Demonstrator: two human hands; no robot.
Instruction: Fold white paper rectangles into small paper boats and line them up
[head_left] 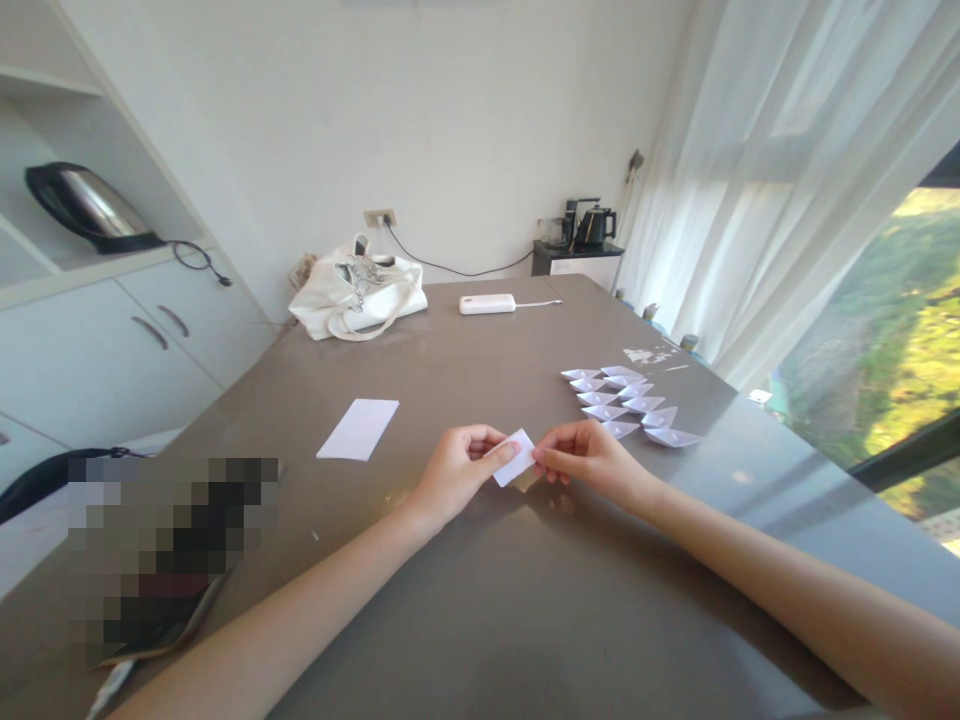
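A small folded white paper [514, 458] is held just above the grey table [480, 600], near its middle. My left hand [459, 468] pinches its left side between thumb and fingers. My right hand [586, 455] pinches its right edge the same way. Both hands are closed on the paper. To the right and a little farther back lie several folded white paper boats [628, 402] in two rows. A flat white paper sheet [358, 429] lies on the table to the left of my hands.
A white handbag [358, 290] and a white power bank [487, 303] with a cable sit at the table's far end. A kettle [88, 208] stands on a shelf at left. Curtains and a window are at right. A blurred patch covers the near left.
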